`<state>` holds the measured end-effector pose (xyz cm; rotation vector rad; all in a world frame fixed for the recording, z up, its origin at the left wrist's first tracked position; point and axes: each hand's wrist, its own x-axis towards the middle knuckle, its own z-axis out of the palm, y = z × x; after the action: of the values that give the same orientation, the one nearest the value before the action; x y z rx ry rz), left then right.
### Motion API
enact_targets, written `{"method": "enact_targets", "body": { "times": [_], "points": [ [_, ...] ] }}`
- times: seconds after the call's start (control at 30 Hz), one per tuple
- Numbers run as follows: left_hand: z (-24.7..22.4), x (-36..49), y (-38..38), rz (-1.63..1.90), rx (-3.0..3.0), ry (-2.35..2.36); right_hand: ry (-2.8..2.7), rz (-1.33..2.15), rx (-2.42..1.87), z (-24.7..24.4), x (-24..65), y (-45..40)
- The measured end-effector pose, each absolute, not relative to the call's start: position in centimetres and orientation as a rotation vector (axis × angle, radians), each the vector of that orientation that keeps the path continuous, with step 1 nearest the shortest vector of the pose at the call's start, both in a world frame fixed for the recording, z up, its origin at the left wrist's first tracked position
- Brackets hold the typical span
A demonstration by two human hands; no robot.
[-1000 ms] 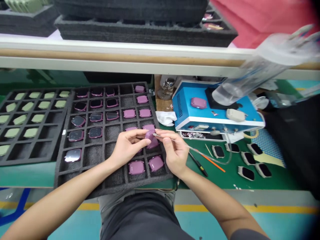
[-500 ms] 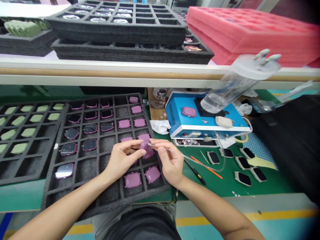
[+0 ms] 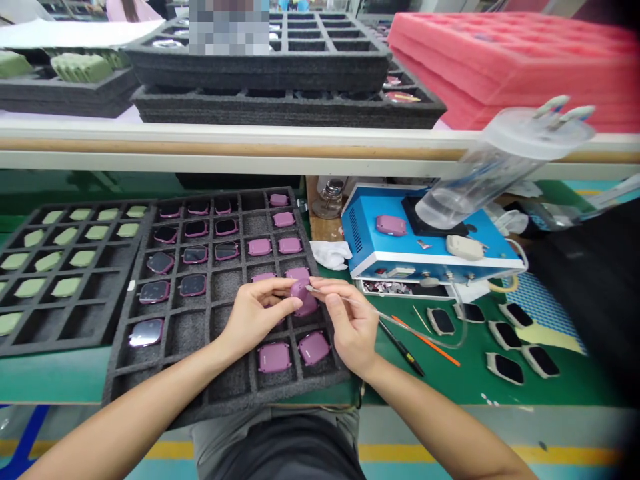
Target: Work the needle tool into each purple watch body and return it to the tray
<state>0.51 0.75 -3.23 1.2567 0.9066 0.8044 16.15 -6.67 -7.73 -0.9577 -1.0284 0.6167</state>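
Observation:
Pinched between thumb and fingers of my left hand is a purple watch case, tilted above the black foam tray. My right hand grips a thin clear tube, its pale tip at the case's edge; I cannot tell whether it touches. More purple cases lie in the tray's right columns, and purple-framed watches with dark screens fill cells on the left.
A blue machine bearing a clear cylinder stands behind my right hand. A black pen, an orange stick and several pale watches lie rightward. Green cases sit in a left tray. A shelf edge crosses overhead.
The whole view has shifted, so the bench appears slightly further right. Both hands keep nearly the same pose on the purple watch case and the tube.

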Motion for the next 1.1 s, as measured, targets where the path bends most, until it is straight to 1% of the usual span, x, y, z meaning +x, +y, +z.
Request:
{"method": "enact_targets", "body": {
  "times": [0.33, 0.53, 0.63, 0.73, 0.8, 0.9, 1.0, 1.1],
  "points": [
    [-2.7, 0.5, 0.7, 0.809, 1.251, 0.895, -1.022, 0.617, -0.96, -7.6, 16.1, -6.4],
    [-3.2, 0.6, 0.8, 0.799, 1.287, 0.898, -1.026, 0.596, -0.965, -7.5, 16.2, -6.4],
    [-3.1, 0.3, 0.1, 0.809, 1.38, 0.896, -1.042, 0.603, -0.963, -7.7, 16.2, -6.6],
    [-1.9, -0.7, 0.5, 0.764, 1.655, 0.942, -1.015, 0.616, -0.954, -7.9, 16.2, -7.0],
    [-0.7, -1.3, 2.6, 0.691, 1.947, 1.01, -0.993, 0.63, -0.952, -8.0, 16.1, -7.2],
    [0.5, -1.5, 8.3, 0.58, 2.33, 1.213, -0.976, 0.66, -0.955, -8.0, 15.9, -7.4],
    [0.4, -0.6, 14.1, 0.482, 2.379, 1.309, -0.957, 0.678, -0.959, -7.8, 15.6, -7.4],
    [-0.2, -0.2, 16.2, 0.461, 2.403, 1.332, -0.955, 0.669, -0.972, -7.6, 15.6, -7.3]
  ]
}}
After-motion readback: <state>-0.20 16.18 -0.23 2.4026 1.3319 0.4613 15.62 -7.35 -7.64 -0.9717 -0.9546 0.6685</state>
